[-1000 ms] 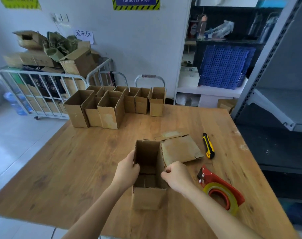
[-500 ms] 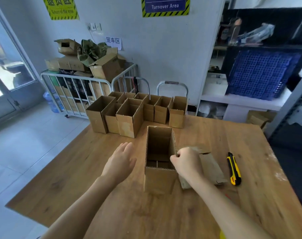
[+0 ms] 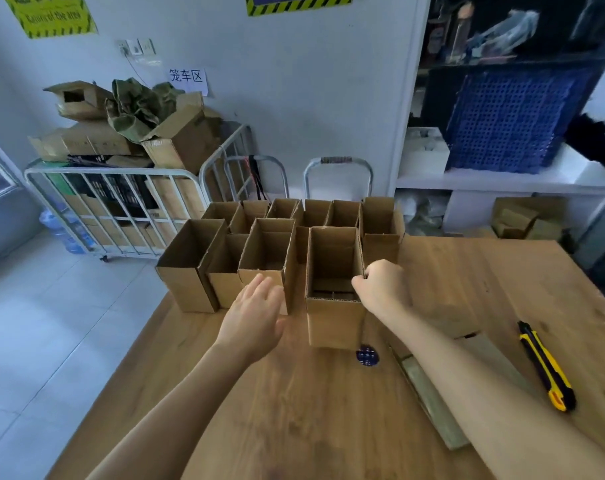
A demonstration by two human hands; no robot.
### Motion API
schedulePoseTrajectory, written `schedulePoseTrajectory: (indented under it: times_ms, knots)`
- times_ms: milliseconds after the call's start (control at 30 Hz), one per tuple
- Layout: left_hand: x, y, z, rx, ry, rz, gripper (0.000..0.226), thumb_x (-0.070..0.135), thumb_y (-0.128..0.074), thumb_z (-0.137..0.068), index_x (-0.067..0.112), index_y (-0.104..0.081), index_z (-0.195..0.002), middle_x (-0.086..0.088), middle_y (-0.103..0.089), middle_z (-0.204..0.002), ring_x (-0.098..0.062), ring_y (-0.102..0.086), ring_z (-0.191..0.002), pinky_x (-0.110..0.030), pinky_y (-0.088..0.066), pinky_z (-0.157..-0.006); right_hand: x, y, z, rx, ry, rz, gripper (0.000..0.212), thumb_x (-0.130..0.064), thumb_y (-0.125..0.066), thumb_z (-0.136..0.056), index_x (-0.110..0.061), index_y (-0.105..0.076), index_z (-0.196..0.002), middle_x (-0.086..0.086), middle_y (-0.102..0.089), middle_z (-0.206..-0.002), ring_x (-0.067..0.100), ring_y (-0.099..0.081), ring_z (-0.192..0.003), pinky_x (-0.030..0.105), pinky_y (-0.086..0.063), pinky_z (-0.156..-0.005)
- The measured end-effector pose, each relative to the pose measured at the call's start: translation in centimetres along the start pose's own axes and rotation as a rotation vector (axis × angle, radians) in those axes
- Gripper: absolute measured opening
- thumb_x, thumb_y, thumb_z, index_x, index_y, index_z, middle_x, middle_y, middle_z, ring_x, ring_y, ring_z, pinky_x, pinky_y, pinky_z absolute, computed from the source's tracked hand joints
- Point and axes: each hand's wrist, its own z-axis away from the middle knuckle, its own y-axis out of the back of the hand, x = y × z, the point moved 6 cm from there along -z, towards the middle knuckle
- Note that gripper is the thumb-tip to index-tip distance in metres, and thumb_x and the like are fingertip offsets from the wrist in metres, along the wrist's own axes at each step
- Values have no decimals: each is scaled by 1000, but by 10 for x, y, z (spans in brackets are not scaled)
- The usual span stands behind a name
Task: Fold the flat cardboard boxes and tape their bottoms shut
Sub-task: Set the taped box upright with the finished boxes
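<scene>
**Head view.** The right hand [image 3: 380, 285] is pinching the top edge of the right wall of an upright open box [image 3: 332, 320]. Its fingertips are curling over the rim and lying out of sight inside. The box's underside is facing away from the camera. Whether the box is resting on the table [image 3: 294, 427] or hanging just above it cannot be told.

The left hand [image 3: 256, 317] is hovering with fingers straight, just left of the box and not touching it. It is overlapping the front of a cluster of folded boxes [image 3: 190, 271], whose rear row is being partly covered by the front row.

The right forearm is covering much of a flat cardboard sheet [image 3: 431, 407]. A small dark blue object [image 3: 367, 355] just below the box is too blurred to identify.

The table's left edge is running diagonally beside the left forearm. Bare wood is lying between the two forearms, and between the right hand and a yellow utility knife [image 3: 545, 367].
</scene>
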Motion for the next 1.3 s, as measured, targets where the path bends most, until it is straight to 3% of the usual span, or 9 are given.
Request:
schedulePoseTrajectory:
  times_ms: [100, 367, 567, 733, 867, 1067, 1200, 1300]
  knots:
    - [-17, -8, -17, 12, -42, 0, 54, 37, -50, -97, 22, -35, -146, 2, -27, -156, -20, -9, -148, -31, -3, -113, -11, -21, -26, -1, -32, -2, 39, -16, -58, -93, -15, -46, -56, 0, -47, -58, 10, -47, -52, 18, -28, -42]
    - [-39, -30, -36, 48, -137, -5, 51, 27, -53, -96, 16, -40, -144, -4, -35, -153, -25, -18, -147, -34, -12, -116, -25, -63, -64, -18, -85, 70, 35, -11, -56, -91, -13, -44, -58, -1, -44, -58, 9, -41, -50, 20, -23, -40]
    - [-43, -45, -37, 7, -213, -124, 50, 19, -73, -80, 8, -59, -127, -12, -57, -134, -32, -45, -133, -44, -39, -108, -24, -77, -72, -7, -117, 58, 34, -13, -54, -94, -10, -48, -61, -1, -44, -58, 9, -41, -50, 20, -24, -42]
    - [-27, -35, -33, 59, -294, -123, 53, 28, -80, -72, 9, -65, -119, -10, -64, -123, -29, -55, -123, -39, -38, -104, -19, -69, -63, 23, -83, -11, 53, -39, -41, -102, -13, -46, -56, 0, -48, -56, 12, -49, -54, 21, -28, -44]
    - [-8, -27, -31, 41, -329, -121, 59, 40, -80, -70, 10, -66, -119, -9, -65, -122, -29, -57, -122, -40, -44, -100, 2, -42, -46, 78, -74, -76, 56, -38, -39, -103, -13, -45, -54, 0, -47, -54, 11, -48, -52, 22, -27, -45]
    - [46, -29, -27, 16, -423, -70, 58, 42, -76, -75, 8, -65, -120, -9, -64, -124, -28, -56, -123, -37, -44, -100, 74, 7, 0, 107, -91, -27, 49, -31, -42, -101, -12, -40, -56, 2, -41, -53, 17, -41, -49, 26, -26, -45]
    - [97, -43, -28, -69, -434, 55, 63, 54, -48, -94, 18, -40, -145, -1, -37, -152, -20, -25, -145, -32, -19, -115, 140, 41, 32, 138, -190, 86, 47, -30, -44, -99, -10, -39, -57, 4, -41, -57, 31, -47, -63, 36, -24, -54]
    - [133, -57, -37, -119, -462, 76, 67, 60, -40, -94, 21, -32, -148, 1, -28, -156, -18, -15, -147, -32, -16, -117, 190, 54, 46, 173, -239, 124, 44, -27, -47, -97, -7, -45, -58, 11, -51, -60, 33, -50, -66, 38, -29, -55]
